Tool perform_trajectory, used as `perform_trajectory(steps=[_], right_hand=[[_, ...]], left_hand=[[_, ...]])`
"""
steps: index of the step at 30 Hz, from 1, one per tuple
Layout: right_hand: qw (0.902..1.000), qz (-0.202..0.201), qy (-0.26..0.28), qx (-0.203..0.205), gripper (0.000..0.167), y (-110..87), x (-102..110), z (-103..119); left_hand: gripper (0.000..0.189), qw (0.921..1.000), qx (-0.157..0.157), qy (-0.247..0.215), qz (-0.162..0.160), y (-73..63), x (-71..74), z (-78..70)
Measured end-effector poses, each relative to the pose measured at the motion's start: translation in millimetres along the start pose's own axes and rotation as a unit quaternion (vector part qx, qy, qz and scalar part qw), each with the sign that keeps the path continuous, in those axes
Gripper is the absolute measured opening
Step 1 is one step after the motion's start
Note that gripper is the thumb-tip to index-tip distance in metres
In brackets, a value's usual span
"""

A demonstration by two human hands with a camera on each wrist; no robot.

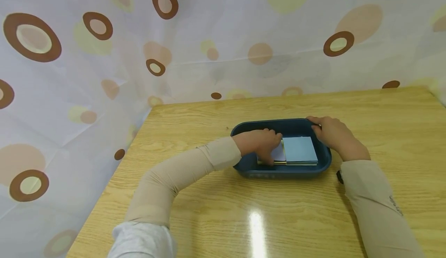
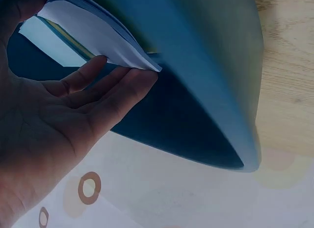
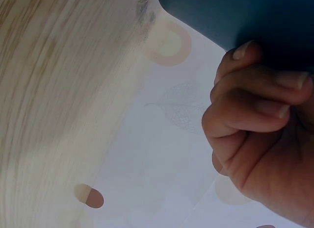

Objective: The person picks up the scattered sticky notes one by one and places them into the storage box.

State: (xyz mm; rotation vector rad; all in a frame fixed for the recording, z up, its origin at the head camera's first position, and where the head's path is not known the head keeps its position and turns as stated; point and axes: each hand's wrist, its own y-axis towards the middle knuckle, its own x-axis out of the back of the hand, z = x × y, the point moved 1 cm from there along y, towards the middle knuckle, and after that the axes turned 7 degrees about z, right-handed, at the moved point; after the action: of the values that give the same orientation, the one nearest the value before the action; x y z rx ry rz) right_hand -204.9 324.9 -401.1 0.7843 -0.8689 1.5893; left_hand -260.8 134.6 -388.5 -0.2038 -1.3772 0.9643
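A dark blue plastic tub [image 1: 285, 174] sits on the table with two stacks of square paper side by side in it. My left hand [image 1: 266, 145] reaches inside and grips the lavender-topped stack [image 1: 280, 154] between thumb and fingers. In the left wrist view, the fingertips bear on one edge of that lavender stack [image 2: 93, 34]. Right beside it lies the light blue stack [image 1: 300, 149]. At the tub's far right corner, my right hand [image 1: 336, 137] holds the rim. The right wrist view shows its fingers [image 3: 245, 110] curled against the tub wall [image 3: 211, 19].
The wood-grain table [image 1: 209, 207] extends around the tub on all sides. A white sheet [image 1: 209, 25] with brown and beige circles hangs behind the table and along its left side. A small black item [image 1: 339, 177] shows at the right sleeve's cuff.
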Motion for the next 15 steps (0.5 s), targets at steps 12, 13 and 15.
perform_trajectory(steps=[12, 13, 15], right_hand=[[1.0, -0.003, 0.0, -0.005, 0.046, 0.3, 0.0, -1.0], [1.0, -0.003, 0.0, -0.006, 0.045, 0.4, -0.1, -1.0], [1.0, -0.003, -0.001, -0.008, 0.045, 0.6, -0.3, -1.3]], left_hand=[[0.079, 0.9999, -0.003, 0.003, -0.01, 0.7, -3.6, -2.8], [0.078, 0.9999, -0.002, -0.004, -0.011, 0.8, -3.8, -3.0], [0.079, 0.9998, -0.002, -0.014, -0.011, 1.1, -4.1, -3.1]])
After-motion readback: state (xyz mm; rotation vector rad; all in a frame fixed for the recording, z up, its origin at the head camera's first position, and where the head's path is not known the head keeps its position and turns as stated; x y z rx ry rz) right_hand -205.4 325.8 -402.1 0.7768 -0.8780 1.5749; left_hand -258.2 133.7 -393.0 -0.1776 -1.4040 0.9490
